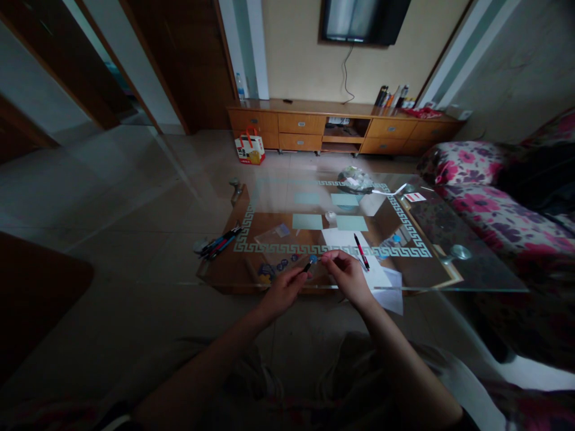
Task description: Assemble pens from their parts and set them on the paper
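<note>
Black pen part (308, 266), gripped by the left hand (286, 288) below frame centre, seems tilted to face the thin, indistinct piece (319, 257) the right hand (349, 274) pinches.

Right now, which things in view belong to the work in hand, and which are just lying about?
In the work, as I judge it:
left hand, holding a dark piece, seemingly of a pen
right hand, pinched, contents too small to tell
red pen
pen pile

Probably just lying about:
carrier bag
plastic bag
bottles
</note>
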The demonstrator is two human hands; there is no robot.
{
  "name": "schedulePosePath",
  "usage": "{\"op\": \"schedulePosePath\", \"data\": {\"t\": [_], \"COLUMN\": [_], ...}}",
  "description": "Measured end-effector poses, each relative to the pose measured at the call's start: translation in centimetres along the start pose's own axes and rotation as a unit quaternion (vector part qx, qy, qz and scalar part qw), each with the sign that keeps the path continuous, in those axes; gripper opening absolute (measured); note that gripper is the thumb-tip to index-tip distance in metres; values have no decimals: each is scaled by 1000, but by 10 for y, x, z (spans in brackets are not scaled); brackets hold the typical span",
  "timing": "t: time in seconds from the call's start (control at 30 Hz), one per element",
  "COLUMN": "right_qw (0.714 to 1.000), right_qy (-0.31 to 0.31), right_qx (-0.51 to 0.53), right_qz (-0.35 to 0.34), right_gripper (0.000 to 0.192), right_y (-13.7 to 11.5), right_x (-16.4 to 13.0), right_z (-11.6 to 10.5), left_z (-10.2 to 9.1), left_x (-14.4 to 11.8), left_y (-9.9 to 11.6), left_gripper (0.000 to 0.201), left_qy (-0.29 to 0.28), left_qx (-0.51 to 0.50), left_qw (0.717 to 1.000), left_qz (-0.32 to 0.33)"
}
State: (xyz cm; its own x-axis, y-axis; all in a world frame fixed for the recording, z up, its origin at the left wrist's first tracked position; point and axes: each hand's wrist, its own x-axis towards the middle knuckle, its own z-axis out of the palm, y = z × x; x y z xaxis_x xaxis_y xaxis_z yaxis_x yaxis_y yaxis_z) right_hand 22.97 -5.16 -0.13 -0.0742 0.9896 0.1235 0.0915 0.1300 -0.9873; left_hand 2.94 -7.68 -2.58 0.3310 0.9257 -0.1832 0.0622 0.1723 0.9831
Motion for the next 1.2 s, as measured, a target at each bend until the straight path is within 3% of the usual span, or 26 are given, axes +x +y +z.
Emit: {"op": "schedulePosePath", "data": {"t": [0.17, 0.4, 1.2], "right_qw": [1000, 1000, 995], "right_qy": [-3, -5, -63], "right_qx": [0, -19, -71], "right_qz": [2, -2, 15], "right_gripper": [27, 27, 23], "right_y": [-2, -2, -6], "right_x": [-1, -1, -2], "right_z": [1, 1, 1], "left_z": [-1, 0, -2], "left_x": [-1, -3, 0], "left_y": [8, 12, 3], "left_gripper": [49, 44, 44], "left_qy": [15, 3, 15], "left_qx": [73, 89, 146], "left_qw": [997, 994, 987], "left_qz": [38, 63, 72]}}
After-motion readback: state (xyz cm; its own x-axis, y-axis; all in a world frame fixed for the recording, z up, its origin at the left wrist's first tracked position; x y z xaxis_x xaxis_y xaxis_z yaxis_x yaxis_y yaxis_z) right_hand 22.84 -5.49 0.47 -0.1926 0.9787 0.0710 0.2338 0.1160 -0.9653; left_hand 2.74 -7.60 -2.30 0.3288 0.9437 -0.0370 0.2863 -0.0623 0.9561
